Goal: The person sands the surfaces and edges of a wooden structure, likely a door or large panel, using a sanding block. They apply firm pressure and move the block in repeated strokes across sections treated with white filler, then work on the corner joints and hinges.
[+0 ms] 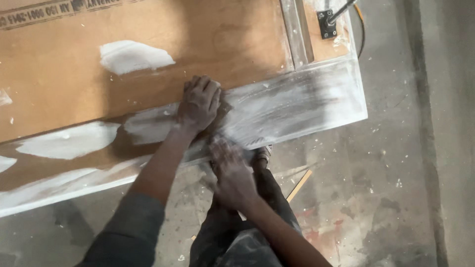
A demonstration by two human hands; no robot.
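A large brown plywood panel (148, 44) lies flat, its near edge band (307, 99) smeared with white putty and dust. My left hand (199, 103) rests fist-like on the panel near that edge, pressing on something hidden under the fingers. My right hand (231, 173), dusty and blurred, is at the panel's front edge just below and right of the left hand. What it holds, if anything, cannot be made out.
White putty patches (133, 55) dot the panel. A wooden strip (297, 29) crosses the panel near a black metal bracket (326, 22) at the top right. Dusty concrete floor (396, 173) spreads to the right, with a thin wood stick (299, 185) beside my leg.
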